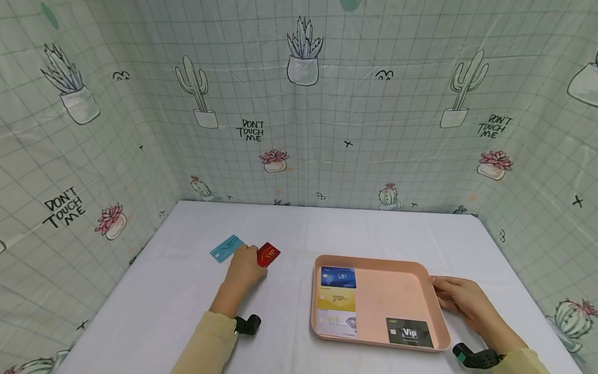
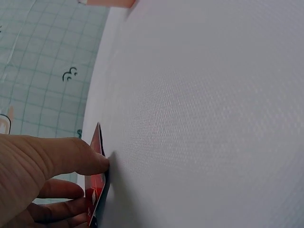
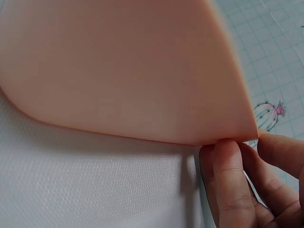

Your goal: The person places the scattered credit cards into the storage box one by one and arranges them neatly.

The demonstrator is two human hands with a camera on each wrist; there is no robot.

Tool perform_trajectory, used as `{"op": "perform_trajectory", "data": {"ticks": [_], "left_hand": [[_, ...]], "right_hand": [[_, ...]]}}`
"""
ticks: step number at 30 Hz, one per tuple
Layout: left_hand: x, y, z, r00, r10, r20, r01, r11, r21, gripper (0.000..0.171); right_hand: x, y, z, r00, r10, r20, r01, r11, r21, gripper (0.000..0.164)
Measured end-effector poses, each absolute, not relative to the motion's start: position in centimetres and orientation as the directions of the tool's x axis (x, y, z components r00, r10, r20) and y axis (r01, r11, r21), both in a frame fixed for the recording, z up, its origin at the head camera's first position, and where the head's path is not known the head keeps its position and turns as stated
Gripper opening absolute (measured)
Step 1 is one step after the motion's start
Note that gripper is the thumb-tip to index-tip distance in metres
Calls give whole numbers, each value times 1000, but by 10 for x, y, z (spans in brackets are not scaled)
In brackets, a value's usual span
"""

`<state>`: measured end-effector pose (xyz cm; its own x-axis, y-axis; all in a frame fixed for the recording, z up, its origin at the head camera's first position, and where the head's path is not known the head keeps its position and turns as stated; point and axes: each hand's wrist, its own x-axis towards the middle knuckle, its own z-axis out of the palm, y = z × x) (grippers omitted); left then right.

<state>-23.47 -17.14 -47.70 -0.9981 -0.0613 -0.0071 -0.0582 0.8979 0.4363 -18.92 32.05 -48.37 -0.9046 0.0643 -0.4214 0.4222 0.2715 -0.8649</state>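
My left hand [image 1: 247,262] pinches a red VIP card [image 1: 269,254] over the left part of the table. In the left wrist view the thumb lies along one face of the red card [image 2: 96,178], with other fingers behind it. Just behind that hand is a light blue VIP card [image 1: 227,248], its right end hidden by the fingers. At the right, my right hand [image 1: 460,301] grips the right rim of a pink tray [image 1: 374,259]. The right wrist view shows fingertips [image 3: 228,154] at the edge of the tray [image 3: 133,95].
Inside the tray, a blue card [image 1: 338,277], a yellow card [image 1: 337,299] and a silver card [image 1: 337,323] form a column at the left. A black VIP card [image 1: 409,332] lies at its front right. Patterned cloth [image 1: 303,114] hangs behind the white table [image 1: 285,317].
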Motion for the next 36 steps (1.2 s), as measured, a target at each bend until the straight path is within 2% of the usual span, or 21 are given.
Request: {"op": "perform_trajectory", "data": {"ticks": [13, 24, 30, 36], "left_hand": [[-236, -165, -479, -999, -40, 22, -27, 895, 445, 58], [-236, -161, -471, -999, -41, -14, -42, 885, 464, 60], [-234, -155, -465, -999, -14, -35, -29, 878, 478, 59], [-231, -147, -459, -999, 21, -46, -3, 879, 477, 58]], "right_hand": [[-192, 325, -483, -906, 54, -421, 417, 298, -859, 67], [-191, 321, -483, -905, 51, -422, 418, 287, -862, 70], [-190, 321, -483, -905, 58, -421, 419, 282, -863, 67], [-190, 320, -482, -904, 58, -423, 421, 279, -863, 71]]}}
